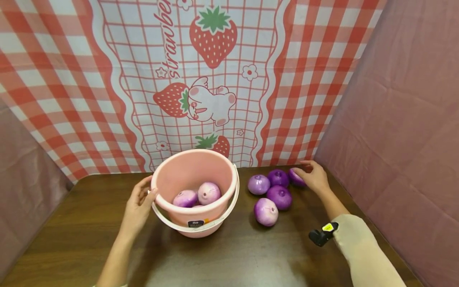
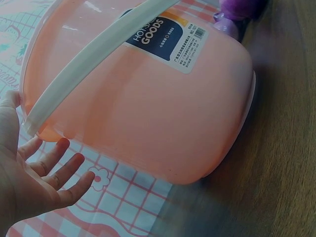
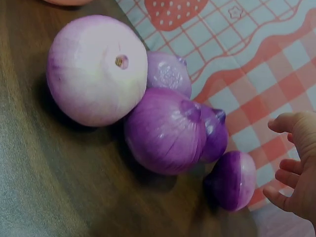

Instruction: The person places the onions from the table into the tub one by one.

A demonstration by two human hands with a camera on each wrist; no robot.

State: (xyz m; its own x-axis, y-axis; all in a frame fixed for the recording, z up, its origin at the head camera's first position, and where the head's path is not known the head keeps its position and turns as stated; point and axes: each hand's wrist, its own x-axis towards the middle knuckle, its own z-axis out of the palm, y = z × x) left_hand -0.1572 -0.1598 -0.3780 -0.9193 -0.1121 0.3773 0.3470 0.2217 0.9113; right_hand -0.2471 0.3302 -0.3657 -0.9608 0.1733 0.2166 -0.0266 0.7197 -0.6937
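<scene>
A pink bucket (image 1: 195, 219) with a white handle (image 1: 234, 195) stands on the table, two purple-white onions (image 1: 209, 193) plainly visible inside and part of another below them. My left hand (image 1: 138, 201) touches its left rim near the handle joint; the left wrist view shows the fingers (image 2: 74, 190) loosely spread beside the wall. To the right, several purple onions are grouped, a pale-topped one (image 1: 266, 212) nearest me. At the far right of the group, my right hand (image 1: 313, 177) reaches over a two-toned onion (image 3: 231, 181), fingers spread and a small gap from it in the right wrist view.
The brown wooden table (image 1: 229, 259) runs back to a red-and-white checked strawberry cloth (image 1: 215, 91). Pink fabric (image 1: 401, 131) hangs along the right side, close to my right arm. A black strap device (image 1: 322, 234) sits on the right wrist.
</scene>
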